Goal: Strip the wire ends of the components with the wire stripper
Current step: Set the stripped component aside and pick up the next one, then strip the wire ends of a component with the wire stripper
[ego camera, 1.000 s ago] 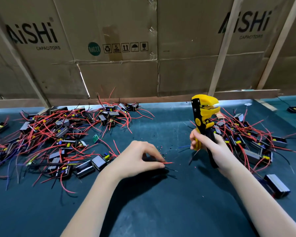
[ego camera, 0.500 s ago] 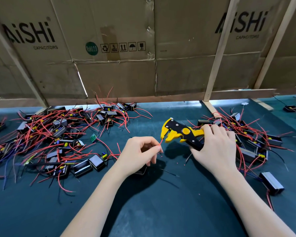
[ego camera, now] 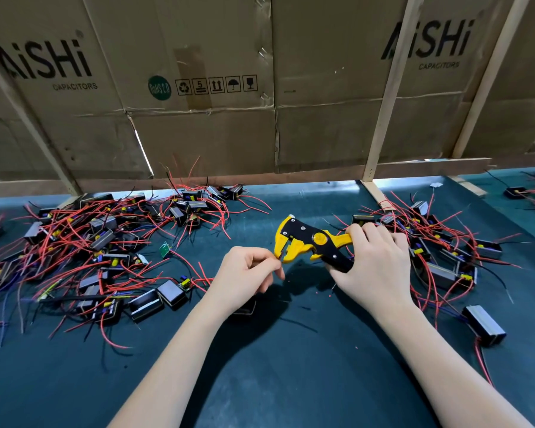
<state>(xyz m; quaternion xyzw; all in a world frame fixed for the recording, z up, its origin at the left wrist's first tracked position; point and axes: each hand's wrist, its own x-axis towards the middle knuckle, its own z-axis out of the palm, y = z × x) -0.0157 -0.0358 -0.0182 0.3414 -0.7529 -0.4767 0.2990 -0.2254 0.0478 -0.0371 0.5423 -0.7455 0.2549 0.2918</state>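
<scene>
Here, at the middle of the view, a yellow-and-black wire stripper (ego camera: 314, 242) held above the dark green mat (ego camera: 260, 381), head pointing to 9 o'clock, handles to 3 o'clock. Right hand (ego camera: 374, 264) wrapped around both handles, fingers curled over the top, thumb under the black lower handle. Left hand (ego camera: 249, 271) just at 9 o'clock of the tool's head, thumb and forefinger pinched together right at the yellow mouth, probably on a thin wire end; the wire itself too small to see between the fingertips. Under this hand, partly hidden, a dark component (ego camera: 244, 307) resting on the mat, most likely the one now in work. Toward 10 o'clock a big pile of components (ego camera: 105, 242) with red wires, toward 2 o'clock a second pile (ego camera: 430, 242) behind the right hand, and one single component (ego camera: 484, 325) at 4 o'clock. Behind all, a wall of cardboard boxes (ego camera: 198, 88). As for handling: wires thin, soft and springy, easy to bend away from the mouth, so better pinched very near the tip and pushed in straight. Component bodies small and apparently light, hard cases, likely to be dragged along by the pull of the tool if not held down or if the wire is not kept firm. Stripper rigid plastic, light enough for one hand, best taken at the far part of the handles for a good squeeze. Insulation probably slippery between bare fingers, therefore a firm pinch needed, but not so strong as to kink the lead.
</scene>
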